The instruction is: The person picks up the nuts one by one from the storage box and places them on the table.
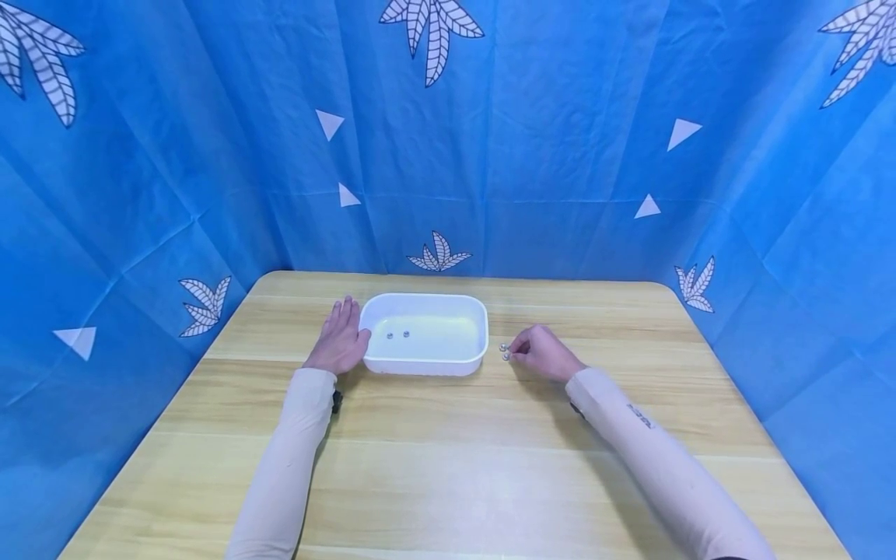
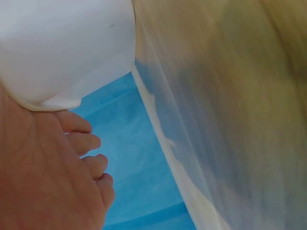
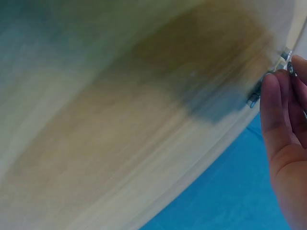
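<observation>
A white rectangular tub (image 1: 424,367) stands on the table, with two small shiny metal pieces (image 1: 406,334) lying apart on its floor. My left hand (image 1: 339,342) lies against the tub's left end, its fingers extended and thumb at the rim; in the left wrist view the palm side touches the white wall. To the right of the tub, my right hand (image 1: 546,354) is at two more small metal pieces (image 1: 502,348) on the table. In the right wrist view its fingertips pinch a small dark, shiny metal piece (image 3: 291,69). The pieces' exact kind is too small to tell.
The light wood table (image 1: 448,459) has its far edge just behind the tub. A blue curtain (image 1: 546,155) with white leaf and triangle prints surrounds the table at the back and both sides.
</observation>
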### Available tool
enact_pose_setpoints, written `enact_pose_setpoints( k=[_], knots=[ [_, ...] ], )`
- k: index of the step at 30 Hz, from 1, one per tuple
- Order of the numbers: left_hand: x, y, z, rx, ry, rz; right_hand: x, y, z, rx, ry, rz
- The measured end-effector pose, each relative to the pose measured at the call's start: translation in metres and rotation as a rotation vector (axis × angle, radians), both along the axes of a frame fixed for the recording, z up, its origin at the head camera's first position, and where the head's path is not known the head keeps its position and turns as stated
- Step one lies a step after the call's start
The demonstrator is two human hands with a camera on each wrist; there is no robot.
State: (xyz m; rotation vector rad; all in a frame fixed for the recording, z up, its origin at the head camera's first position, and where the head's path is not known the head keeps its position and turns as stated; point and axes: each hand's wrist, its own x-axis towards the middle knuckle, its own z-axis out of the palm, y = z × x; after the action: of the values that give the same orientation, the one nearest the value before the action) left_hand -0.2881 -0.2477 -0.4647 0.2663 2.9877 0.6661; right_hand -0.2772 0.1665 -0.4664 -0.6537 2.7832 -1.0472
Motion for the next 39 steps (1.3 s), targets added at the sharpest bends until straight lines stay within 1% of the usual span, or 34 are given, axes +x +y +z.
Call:
enact_pose_setpoints(
  k=[6, 13, 23, 28, 39],
  knots=[
    [0.0001, 0.0001, -0.001, 0.004, 0.004, -0.002, 0.0014, -0.0004, -0.0041, 0.025, 0.053, 0.015],
    [0.0005, 0.0006, -0.0002, 0.002, 0.0, 0.006, 0.0014, 0.0022, -0.0064, 0.082, 0.106, 0.03],
    [-0.0017, -0.0005, -0.003, 0.001, 0.007, -0.001, 0.0003, 0.0032, -0.0093, 0.088, 0.122, 0.043],
    [-0.0019, -0.0007, -0.0023, 0.004, 0.006, -0.003, -0.0012, 0.0034, -0.0096, 0.092, 0.125, 0.046],
    [-0.0007, -0.0002, -0.001, -0.002, 0.002, 0.005, -0.0005, 0.0009, -0.0072, 0.094, 0.089, 0.034]
  ],
)
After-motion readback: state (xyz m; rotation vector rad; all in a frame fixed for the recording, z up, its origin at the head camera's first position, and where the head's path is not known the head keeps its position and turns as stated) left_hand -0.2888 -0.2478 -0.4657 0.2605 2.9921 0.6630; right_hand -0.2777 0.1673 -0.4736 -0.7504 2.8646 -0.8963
